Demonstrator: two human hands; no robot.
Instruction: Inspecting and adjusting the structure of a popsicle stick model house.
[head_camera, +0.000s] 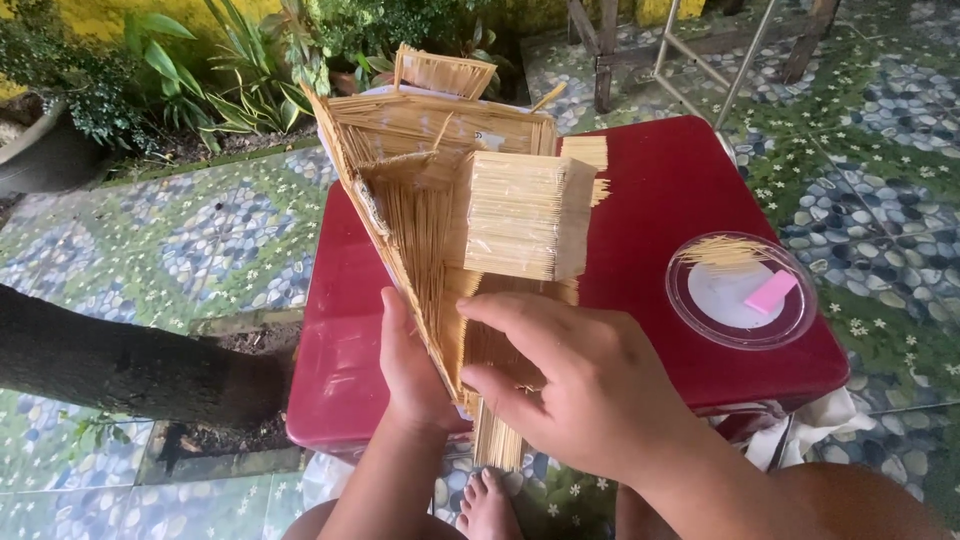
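Note:
A model structure built of thin pale wooden sticks (450, 190) stands tilted on a red plastic stool (680, 200). My left hand (415, 375) grips its near lower edge from the left and underneath. My right hand (590, 385) presses on the near inner part of the model, with thumb and fingers curled on the stick wall. A boxy block of sticks (525, 215) juts from the model's right side.
A clear round lid (742, 290) at the stool's right holds loose sticks and a pink block. A tree trunk (120, 365) lies at left. Potted plants (230, 60) stand behind. Metal legs (700, 60) rise at the back. My bare foot (490, 505) is below.

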